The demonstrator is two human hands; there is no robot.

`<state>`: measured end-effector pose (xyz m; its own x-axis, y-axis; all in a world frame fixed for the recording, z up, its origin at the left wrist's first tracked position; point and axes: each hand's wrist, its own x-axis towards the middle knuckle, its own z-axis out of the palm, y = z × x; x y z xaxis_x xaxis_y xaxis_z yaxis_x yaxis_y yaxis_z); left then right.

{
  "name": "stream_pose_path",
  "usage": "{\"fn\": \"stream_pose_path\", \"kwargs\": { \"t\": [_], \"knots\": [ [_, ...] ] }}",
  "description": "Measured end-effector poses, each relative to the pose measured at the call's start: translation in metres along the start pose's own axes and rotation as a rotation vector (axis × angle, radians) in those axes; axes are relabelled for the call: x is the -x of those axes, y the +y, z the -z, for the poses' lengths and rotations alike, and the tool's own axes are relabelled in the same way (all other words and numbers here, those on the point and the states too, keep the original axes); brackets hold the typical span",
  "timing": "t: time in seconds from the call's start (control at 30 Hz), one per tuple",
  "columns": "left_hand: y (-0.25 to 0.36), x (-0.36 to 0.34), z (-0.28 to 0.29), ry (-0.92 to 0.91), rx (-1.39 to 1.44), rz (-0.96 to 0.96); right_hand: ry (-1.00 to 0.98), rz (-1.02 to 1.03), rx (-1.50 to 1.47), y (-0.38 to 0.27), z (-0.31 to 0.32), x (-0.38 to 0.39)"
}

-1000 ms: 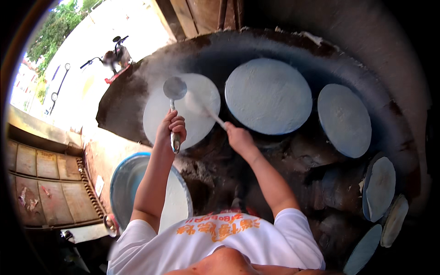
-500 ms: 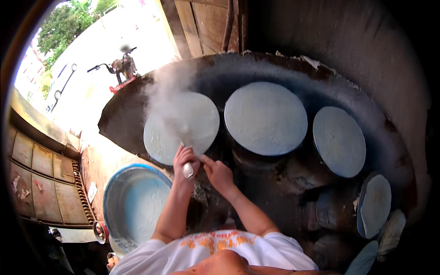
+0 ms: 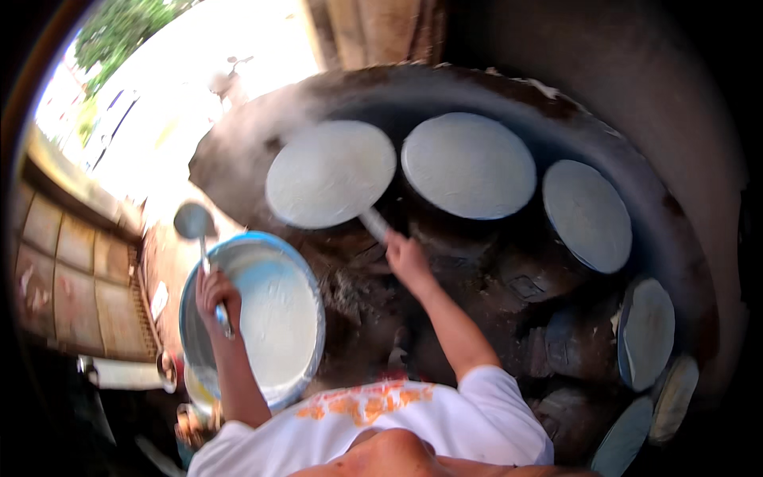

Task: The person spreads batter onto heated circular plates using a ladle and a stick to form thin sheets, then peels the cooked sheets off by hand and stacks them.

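Observation:
My left hand is closed round the handle of a metal ladle, whose bowl is up past the far left rim of a blue basin. Pale white batter fills much of that basin. In my right hand is a pale, flat stick. Its far end meets the near edge of a round, white-coated steamer top; whether it is fixed there I cannot tell. Steam drifts at that steamer's far left side.
More white round tops curve away to the right, and smaller-looking ones stand near the lower right. A dark curved wall runs behind them. Tiled panels are at the left; outside, a blurred motorbike stands in bright light.
My left hand has moved left with the ladle, from the left steamer to the basin. My right hand has gone forward and right, with the stick at the steamer's edge. The view has shifted.

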<state>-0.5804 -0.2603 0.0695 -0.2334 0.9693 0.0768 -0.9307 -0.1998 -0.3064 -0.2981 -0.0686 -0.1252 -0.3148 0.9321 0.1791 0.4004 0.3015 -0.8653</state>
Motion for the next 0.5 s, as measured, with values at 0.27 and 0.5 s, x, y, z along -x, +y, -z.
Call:
{"fn": "stream_pose_path", "kwargs": {
  "t": [0.27, 0.5],
  "knots": [
    [0.181, -0.036, 0.292, 1.043, -0.589, -0.511, -0.181, -0.701, -1.33, -0.029, 0.174, 0.199],
    [-0.019, -0.114, 0.362, 0.972, -0.789, 0.022, 0.508, -0.581, -1.33, 0.027, 0.377, 0.348]
  ]
}}
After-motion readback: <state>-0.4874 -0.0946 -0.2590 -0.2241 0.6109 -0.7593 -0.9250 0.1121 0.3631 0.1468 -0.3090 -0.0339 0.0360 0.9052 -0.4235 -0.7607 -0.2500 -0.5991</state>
